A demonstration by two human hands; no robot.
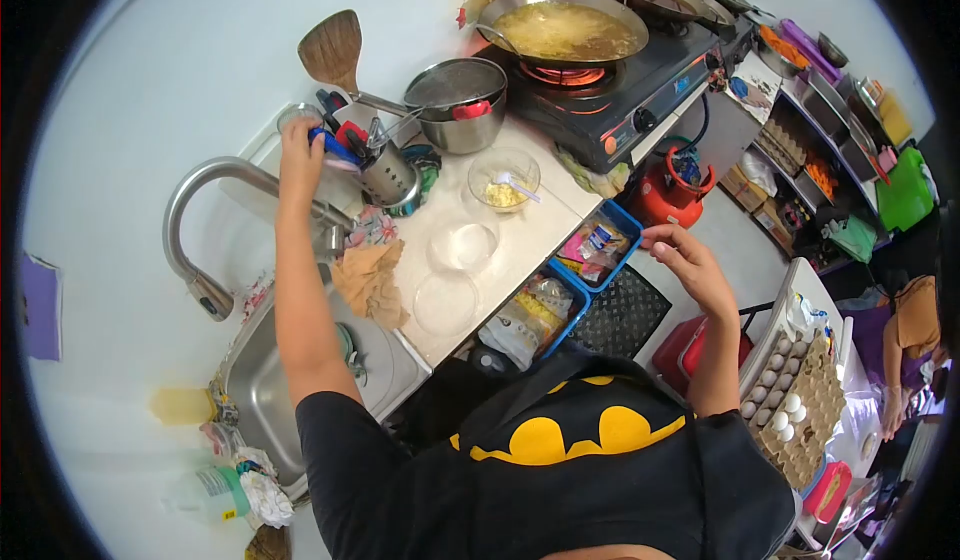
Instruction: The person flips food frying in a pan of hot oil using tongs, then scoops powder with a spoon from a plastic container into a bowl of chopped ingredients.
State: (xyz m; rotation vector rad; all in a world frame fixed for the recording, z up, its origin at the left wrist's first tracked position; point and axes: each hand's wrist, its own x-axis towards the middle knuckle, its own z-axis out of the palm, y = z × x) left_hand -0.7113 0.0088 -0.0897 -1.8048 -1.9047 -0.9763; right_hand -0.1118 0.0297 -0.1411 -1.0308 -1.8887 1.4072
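My left hand [301,158] reaches up to the back of the counter, its fingers closed at the end of a blue handle [333,147]; what the handle belongs to is hidden. Right beside it is a perforated metal utensil holder [391,177] with several utensils, including a red-handled one. Behind stands a wooden spatula [333,48], leaning by the wall. My right hand [690,268] is held out over the floor side of the counter, fingers apart and holding nothing. On the counter, a clear bowl [485,168] contains chopped pale yellow bits and a white spoon.
A wok [570,35] of bubbling oil sits over a glowing burner on the stove [640,90]. Nearby are a steel pot [463,135], clear round containers [445,303], a sink [285,400], blue bins [603,247], a red gas cylinder [672,192] and egg trays [805,420]. Another person's arm [893,370] shows far right.
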